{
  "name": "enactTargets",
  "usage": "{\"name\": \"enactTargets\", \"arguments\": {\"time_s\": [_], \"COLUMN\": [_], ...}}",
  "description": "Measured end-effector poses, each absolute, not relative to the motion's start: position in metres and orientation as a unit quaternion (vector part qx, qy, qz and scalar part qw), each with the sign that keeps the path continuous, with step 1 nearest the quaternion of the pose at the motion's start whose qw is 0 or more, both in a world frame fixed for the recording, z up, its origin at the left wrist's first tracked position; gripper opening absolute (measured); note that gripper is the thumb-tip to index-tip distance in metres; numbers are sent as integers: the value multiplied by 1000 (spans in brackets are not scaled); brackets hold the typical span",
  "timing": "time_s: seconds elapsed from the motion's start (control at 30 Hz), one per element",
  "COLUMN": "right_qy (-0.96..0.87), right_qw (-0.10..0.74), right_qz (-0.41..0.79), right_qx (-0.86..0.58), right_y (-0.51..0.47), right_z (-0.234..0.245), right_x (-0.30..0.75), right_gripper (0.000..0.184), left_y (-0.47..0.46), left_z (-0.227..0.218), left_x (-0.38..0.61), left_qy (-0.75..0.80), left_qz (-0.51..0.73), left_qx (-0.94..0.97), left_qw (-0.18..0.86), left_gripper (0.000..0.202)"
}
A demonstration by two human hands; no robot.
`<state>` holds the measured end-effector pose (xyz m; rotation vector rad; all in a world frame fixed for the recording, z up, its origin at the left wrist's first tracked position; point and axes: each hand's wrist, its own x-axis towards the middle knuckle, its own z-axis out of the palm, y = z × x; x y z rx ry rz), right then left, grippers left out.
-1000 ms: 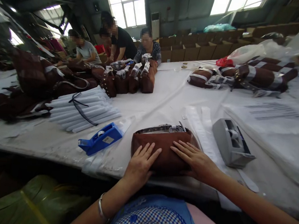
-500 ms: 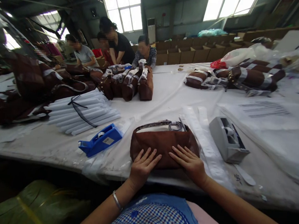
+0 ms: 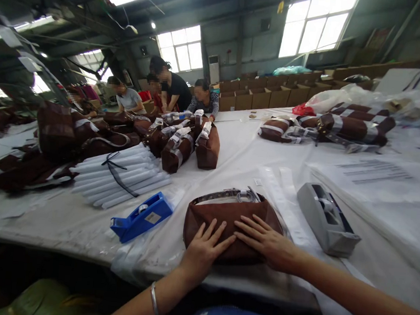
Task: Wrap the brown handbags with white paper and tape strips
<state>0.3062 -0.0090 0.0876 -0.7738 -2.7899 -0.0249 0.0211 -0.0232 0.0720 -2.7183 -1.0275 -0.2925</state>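
Note:
A brown leather handbag [image 3: 205, 216] lies at the table's front edge, its strap and a coiled cord along the far side. My left hand [image 3: 205, 245] rests on the bag's front with the fingers spread. Flat on the same face lies my right hand [image 3: 262, 238], fingers stretched out, its fingertips close to those of the left. To the left of the bag stands a blue tape dispenser [image 3: 142, 217]. A larger grey tape dispenser [image 3: 325, 219] is on the right, beside clear plastic strips [image 3: 290, 203].
Behind the blue dispenser lies a tied bundle of white rolls [image 3: 120, 179]. Several brown bags [image 3: 209, 145] stand beyond it, and strapped bags [image 3: 355, 128] lie at the back right. Plastic sheets [image 3: 383, 192] cover the right side. Co-workers [image 3: 171, 93] are across the table.
The camera view has tilted up, so everything sits lower. My hands stay on the bag, and the left fingers have moved slightly right, nearer the right hand.

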Motion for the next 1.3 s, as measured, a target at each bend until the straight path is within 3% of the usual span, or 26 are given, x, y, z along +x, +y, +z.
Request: {"name": "enactTargets", "arguments": {"time_s": [0.13,0.3,0.47,0.53,0.63,0.73,0.83,0.97,1.07,1.13,1.2,1.3], "right_qy": [-947,-932,-937,-933,-896,-853,-831,-823,-820,-819,-817,-819], "right_qw": [146,177,157,206,340,415,421,423,422,422,426,435], "right_qz": [-14,-25,38,50,68,87,86,89,93,92,86,71], "right_qx": [-285,-315,-309,-291,-278,-306,-353,-369,-374,-378,-378,-368], "right_y": [-10,-9,-19,-26,-29,-16,3,13,12,12,12,13], "right_z": [56,21,67,101,125,100,56,34,37,37,36,33], "right_x": [307,302,297,290,271,247,227,221,224,225,224,220], "right_gripper": [85,78,82,74,43,56,56,50,48,47,45,42], "left_y": [-28,-18,-15,-16,-17,-16,-16,-22,-26,-22,-14,3], "left_z": [42,20,22,26,27,20,11,32,77,104,113,85], "left_x": [22,25,24,23,23,24,25,25,27,30,33,36], "left_qy": [-348,-349,-348,-349,-355,-351,-345,-361,-392,-433,-475,-493], "left_qz": [-187,-254,-252,-240,-228,-237,-247,-241,-279,-342,-390,-385], "left_qx": [-903,-886,-889,-893,-895,-894,-893,-900,-870,-822,-784,-776], "left_qw": [170,172,160,156,146,146,148,36,-111,-144,-90,78], "left_gripper": [64,54,58,60,59,56,54,63,45,38,44,56]}}
